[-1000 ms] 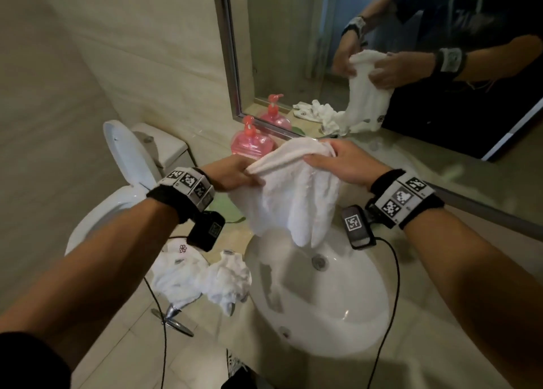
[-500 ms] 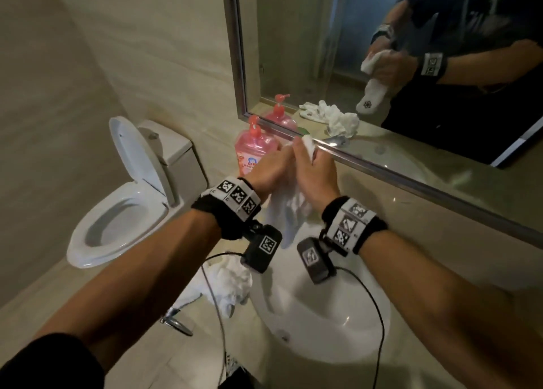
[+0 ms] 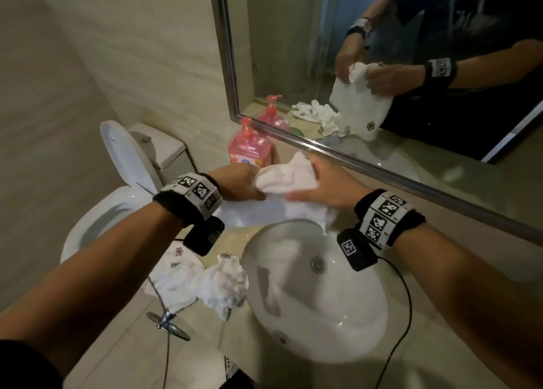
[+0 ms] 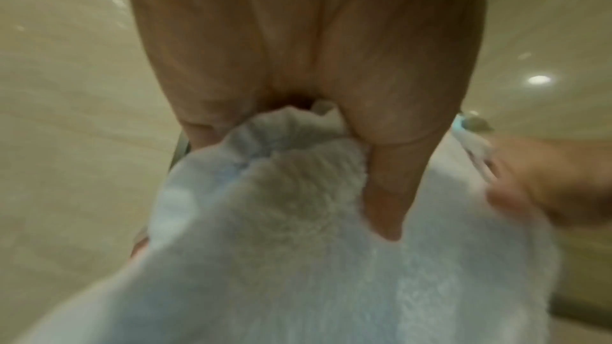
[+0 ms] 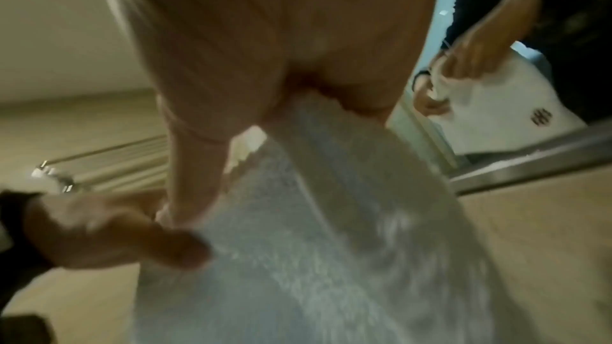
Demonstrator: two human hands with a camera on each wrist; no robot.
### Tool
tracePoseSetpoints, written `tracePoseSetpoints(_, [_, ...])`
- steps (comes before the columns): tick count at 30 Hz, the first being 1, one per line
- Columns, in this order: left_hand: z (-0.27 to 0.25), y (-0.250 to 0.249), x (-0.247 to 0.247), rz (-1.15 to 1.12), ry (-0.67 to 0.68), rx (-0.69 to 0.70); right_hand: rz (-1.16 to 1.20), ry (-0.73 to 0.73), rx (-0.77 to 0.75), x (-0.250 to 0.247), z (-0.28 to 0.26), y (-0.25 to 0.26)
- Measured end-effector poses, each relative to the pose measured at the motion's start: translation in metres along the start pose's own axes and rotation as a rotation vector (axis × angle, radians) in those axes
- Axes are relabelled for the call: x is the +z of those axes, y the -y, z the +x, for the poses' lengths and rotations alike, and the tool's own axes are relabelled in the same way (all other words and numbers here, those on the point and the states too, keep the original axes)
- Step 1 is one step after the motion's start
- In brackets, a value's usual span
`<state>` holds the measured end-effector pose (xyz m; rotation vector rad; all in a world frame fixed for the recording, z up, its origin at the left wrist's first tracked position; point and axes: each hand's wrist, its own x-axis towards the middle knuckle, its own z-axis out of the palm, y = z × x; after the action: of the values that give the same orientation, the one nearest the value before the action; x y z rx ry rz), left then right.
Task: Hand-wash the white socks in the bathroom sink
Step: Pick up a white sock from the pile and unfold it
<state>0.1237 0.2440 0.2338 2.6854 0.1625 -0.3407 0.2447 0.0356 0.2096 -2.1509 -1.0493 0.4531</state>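
Note:
A white sock (image 3: 282,191) hangs spread between both hands above the far rim of the white oval sink (image 3: 317,306). My left hand (image 3: 244,183) grips its left edge; in the left wrist view the fingers (image 4: 387,192) curl over the bunched cuff of the sock (image 4: 298,232). My right hand (image 3: 323,185) grips the right side, and the right wrist view shows the sock (image 5: 314,232) trailing down from the fist. More white socks (image 3: 205,283) lie crumpled on the counter left of the sink. The basin looks dry, its drain (image 3: 317,263) uncovered.
A pink soap pump bottle (image 3: 249,150) stands on the counter by the mirror (image 3: 382,65). A chrome tap (image 3: 169,321) sits at the sink's left under the sock pile. A toilet (image 3: 117,200) with its lid up is to the left. Wrist-camera cables hang over the basin.
The hands, pressed together on the bunched sock half a second ago, have drawn apart and stretched it wide again, a little lower and nearer the sink.

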Motion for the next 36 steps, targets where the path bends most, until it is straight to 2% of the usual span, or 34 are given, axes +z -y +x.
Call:
tracePoseSetpoints(2, [-0.002,0.012,-0.001,-0.223,0.029,0.0,-0.186,0.113,-0.014,-0.004,-0.005,-0.01])
tracePoseSetpoints(3, [-0.004,0.014,-0.001,-0.368,0.019,0.0,-0.185,0.126,0.007,-0.004,-0.006,-0.017])
tracePoseSetpoints(4, [-0.005,0.016,0.002,-0.495,-0.008,-0.005,-0.107,0.131,0.048,-0.005,-0.008,-0.023])
tracePoseSetpoints(6, [-0.007,0.013,0.009,-0.68,-0.068,-0.019,0.205,0.11,0.173,-0.005,-0.011,-0.031])
tracePoseSetpoints(8, [-0.006,0.006,0.016,-0.837,-0.12,-0.046,0.501,0.018,0.265,-0.002,-0.013,-0.033])
tracePoseSetpoints(10, [-0.003,-0.005,0.019,-0.986,-0.184,-0.091,0.68,-0.109,0.271,0.008,-0.012,-0.022])
tracePoseSetpoints(12, [0.002,-0.019,0.02,-1.052,-0.256,-0.146,0.66,-0.24,0.238,0.028,-0.013,0.001])
tracePoseSetpoints(15, [0.008,-0.051,0.025,-1.088,-0.318,-0.167,0.588,-0.361,0.142,0.054,-0.008,0.034])
tracePoseSetpoints(17, [0.008,-0.069,0.027,-1.03,-0.309,-0.144,0.667,-0.461,0.22,0.047,0.002,0.048])
tracePoseSetpoints(19, [0.004,-0.077,0.025,-0.914,-0.27,-0.109,0.634,-0.512,0.302,0.04,0.009,0.049])
tracePoseSetpoints(22, [0.004,-0.067,0.016,-0.842,-0.363,-0.175,0.509,-0.475,0.174,0.056,0.007,0.055])
tracePoseSetpoints(25, [-0.003,-0.063,0.021,-0.862,-0.25,-0.173,0.381,-0.495,0.173,0.057,0.01,0.047])
tracePoseSetpoints(28, [-0.015,-0.061,0.027,-0.894,-0.159,-0.155,0.254,-0.386,0.23,0.046,0.01,0.026])
tracePoseSetpoints(30, [-0.019,-0.049,0.021,-0.679,-0.124,-0.108,0.169,-0.328,0.204,0.044,0.005,0.017])
tracePoseSetpoints(32, [-0.024,-0.032,0.014,-0.332,-0.053,-0.033,0.143,-0.269,0.153,0.039,0.0,0.014])
tracePoseSetpoints(34, [-0.027,-0.015,0.013,-0.016,-0.002,-0.022,0.113,-0.096,0.081,0.031,-0.005,0.014])
tracePoseSetpoints(36, [-0.027,-0.003,0.018,0.189,0.02,-0.075,-0.046,0.1,0.03,0.03,-0.011,0.017])
